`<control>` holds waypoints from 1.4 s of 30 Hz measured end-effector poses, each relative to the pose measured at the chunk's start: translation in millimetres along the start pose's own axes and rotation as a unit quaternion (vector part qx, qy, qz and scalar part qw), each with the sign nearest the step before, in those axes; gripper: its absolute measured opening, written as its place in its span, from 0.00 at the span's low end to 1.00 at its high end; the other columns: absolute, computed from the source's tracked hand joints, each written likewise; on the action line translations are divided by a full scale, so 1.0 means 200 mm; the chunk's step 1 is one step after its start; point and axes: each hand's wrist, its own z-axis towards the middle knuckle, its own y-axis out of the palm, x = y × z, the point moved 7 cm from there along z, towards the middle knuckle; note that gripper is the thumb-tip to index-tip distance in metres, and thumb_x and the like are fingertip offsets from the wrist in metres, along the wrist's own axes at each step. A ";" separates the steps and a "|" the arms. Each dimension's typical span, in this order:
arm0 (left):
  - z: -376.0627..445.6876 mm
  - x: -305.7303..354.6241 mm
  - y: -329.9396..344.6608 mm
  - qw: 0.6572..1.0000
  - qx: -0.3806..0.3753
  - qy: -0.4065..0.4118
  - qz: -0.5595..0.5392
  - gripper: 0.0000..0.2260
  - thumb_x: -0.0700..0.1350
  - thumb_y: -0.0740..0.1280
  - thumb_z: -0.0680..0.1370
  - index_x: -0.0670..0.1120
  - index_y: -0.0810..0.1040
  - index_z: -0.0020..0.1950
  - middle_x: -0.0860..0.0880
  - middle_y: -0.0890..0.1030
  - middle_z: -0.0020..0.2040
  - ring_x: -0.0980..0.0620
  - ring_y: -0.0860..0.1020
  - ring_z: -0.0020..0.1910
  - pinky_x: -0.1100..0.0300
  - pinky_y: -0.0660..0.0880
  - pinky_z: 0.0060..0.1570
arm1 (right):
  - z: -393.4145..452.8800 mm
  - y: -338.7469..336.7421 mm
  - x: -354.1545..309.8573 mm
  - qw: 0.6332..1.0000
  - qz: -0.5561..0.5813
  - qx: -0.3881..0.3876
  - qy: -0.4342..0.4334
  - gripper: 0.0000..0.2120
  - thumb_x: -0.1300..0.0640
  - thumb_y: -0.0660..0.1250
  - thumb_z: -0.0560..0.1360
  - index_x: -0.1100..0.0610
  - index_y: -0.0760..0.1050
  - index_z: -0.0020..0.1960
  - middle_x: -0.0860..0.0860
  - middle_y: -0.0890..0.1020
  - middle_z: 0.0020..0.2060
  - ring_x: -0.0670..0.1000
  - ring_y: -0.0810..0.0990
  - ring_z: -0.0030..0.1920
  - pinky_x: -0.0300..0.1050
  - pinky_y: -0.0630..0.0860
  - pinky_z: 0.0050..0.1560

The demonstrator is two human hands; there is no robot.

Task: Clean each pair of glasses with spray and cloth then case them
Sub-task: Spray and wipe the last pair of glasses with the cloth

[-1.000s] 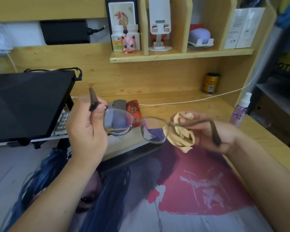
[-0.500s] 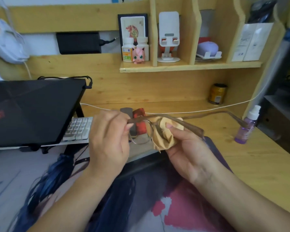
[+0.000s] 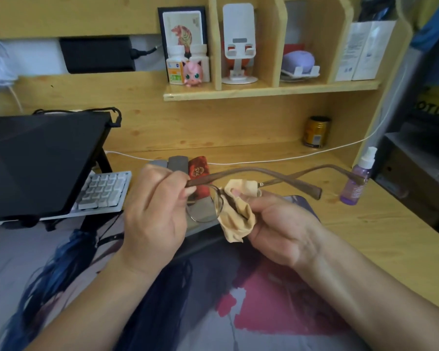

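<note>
Head view, both hands raised over the printed mat on the pale wooden surface [image 3: 365,224]; left hand [image 3: 152,214] curled, thumb and forefinger pinching the near temple hinge of the thin brown-armed, wire-rimmed glasses [image 3: 238,173]; right hand [image 3: 284,224] curled round the crumpled tan cleaning cloth [image 3: 238,211], fingers [image 3: 236,192] pressing the cloth over one lens, the other lens bare between the two hands. Temples splayed open, pointing away past the right fingers toward the small lilac spray bottle with white nozzle [image 3: 356,183] standing beyond them. Grey and red glasses cases [image 3: 188,165] lying just behind the left fingers.

Likely risks, judged from this hold: too hard a squeeze through the cloth against a single-point pinch at the hinge could twist the thin rim or bend the bridge; a slack pinch could let the frame pivot and drop onto the surface; a swing of the long temple tips could knock the spray bottle over; bunched cloth could smear rather than clear the lens.
</note>
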 end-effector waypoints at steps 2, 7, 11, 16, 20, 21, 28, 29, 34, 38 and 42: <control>0.01 -0.02 -0.01 0.999 0.007 -0.037 0.004 0.08 0.40 0.58 0.86 0.39 0.74 0.50 0.39 0.75 0.39 0.47 0.71 0.39 0.67 0.68 0.45 | -0.01 -0.01 -0.02 0.999 -0.050 0.000 -0.006 0.18 0.72 0.59 0.79 0.61 0.84 0.39 0.57 0.84 0.41 0.50 0.83 0.41 0.43 0.79 0.53; -0.01 -0.13 -0.02 0.986 0.002 -0.169 -0.004 0.12 0.39 0.60 0.84 0.34 0.77 0.47 0.46 0.74 0.42 0.52 0.71 0.42 0.71 0.66 0.48 | -0.04 -0.01 -0.03 0.995 -0.097 0.011 -0.027 0.24 0.77 0.62 0.76 0.58 0.71 0.67 0.55 0.82 0.49 0.50 0.82 0.47 0.43 0.79 0.45; -0.02 -0.18 -0.03 0.977 0.007 -0.213 -0.026 0.10 0.41 0.59 0.85 0.39 0.76 0.48 0.46 0.76 0.44 0.50 0.75 0.43 0.68 0.68 0.48 | -0.04 -0.01 -0.07 0.989 -0.142 0.001 -0.035 0.31 0.77 0.63 0.74 0.55 0.64 0.71 0.54 0.85 0.50 0.52 0.85 0.48 0.45 0.81 0.48; -0.02 -0.23 -0.06 0.976 0.034 -0.212 -0.035 0.08 0.41 0.58 0.85 0.43 0.74 0.50 0.47 0.75 0.45 0.45 0.76 0.44 0.58 0.73 0.46 | -0.05 -0.15 -0.31 0.959 -0.243 0.100 -0.109 0.23 0.75 0.66 0.73 0.60 0.74 0.66 0.55 0.83 0.45 0.50 0.84 0.41 0.41 0.82 0.37; -0.03 -0.29 -0.10 0.971 0.049 -0.233 -0.020 0.09 0.44 0.57 0.86 0.43 0.73 0.50 0.44 0.75 0.43 0.41 0.76 0.42 0.43 0.73 0.42 | -0.09 -0.32 -0.53 0.756 -0.557 0.295 -0.174 0.21 0.69 0.64 0.77 0.55 0.75 0.67 0.51 0.81 0.48 0.47 0.79 0.44 0.40 0.76 0.37; -0.03 -0.29 -0.10 0.970 0.046 -0.238 -0.021 0.09 0.45 0.57 0.86 0.44 0.73 0.50 0.43 0.76 0.43 0.41 0.76 0.42 0.42 0.73 0.43 | -0.08 -0.32 -0.53 0.728 -0.604 0.283 -0.159 0.21 0.67 0.63 0.78 0.54 0.73 0.69 0.52 0.81 0.51 0.47 0.78 0.45 0.40 0.76 0.38; -0.05 -0.29 -0.07 0.964 0.035 -0.261 -0.021 0.08 0.48 0.57 0.86 0.48 0.72 0.50 0.41 0.78 0.42 0.39 0.78 0.42 0.41 0.73 0.43 | -0.06 -0.23 -0.41 0.554 -0.807 0.174 -0.105 0.34 0.46 0.68 0.78 0.45 0.58 0.80 0.51 0.75 0.68 0.53 0.74 0.65 0.43 0.70 0.60; -0.05 -0.30 -0.07 0.963 0.031 -0.268 -0.017 0.08 0.48 0.58 0.86 0.48 0.72 0.50 0.41 0.78 0.42 0.40 0.78 0.41 0.42 0.73 0.43 | -0.07 -0.19 -0.43 0.554 -0.797 0.174 -0.164 0.32 0.46 0.68 0.78 0.45 0.61 0.79 0.50 0.75 0.66 0.52 0.73 0.66 0.44 0.70 0.63; -0.06 -0.28 -0.02 0.947 -0.001 -0.319 -0.049 0.08 0.47 0.58 0.85 0.51 0.72 0.48 0.47 0.77 0.39 0.45 0.76 0.40 0.44 0.73 0.42 | -0.15 0.00 -0.37 0.733 -0.577 0.032 -0.359 0.20 0.50 0.67 0.79 0.42 0.70 0.70 0.47 0.78 0.59 0.46 0.79 0.59 0.43 0.79 0.56; -0.08 -0.24 0.05 0.924 -0.034 -0.364 -0.116 0.06 0.46 0.60 0.85 0.51 0.75 0.51 0.53 0.79 0.39 0.52 0.80 0.40 0.50 0.78 0.44 | -0.18 -0.03 -0.39 0.760 -0.464 0.120 -0.439 0.10 0.61 0.64 0.82 0.49 0.79 0.58 0.50 0.84 0.43 0.47 0.84 0.42 0.38 0.78 0.47; -0.08 -0.21 0.06 0.901 -0.029 -0.383 -0.201 0.14 0.44 0.63 0.84 0.55 0.71 0.69 0.40 0.77 0.39 0.48 0.81 0.39 0.60 0.78 0.45 | -0.22 -0.05 -0.42 0.779 -0.393 0.152 -0.464 0.13 0.64 0.66 0.80 0.53 0.77 0.62 0.52 0.85 0.39 0.46 0.83 0.34 0.35 0.78 0.39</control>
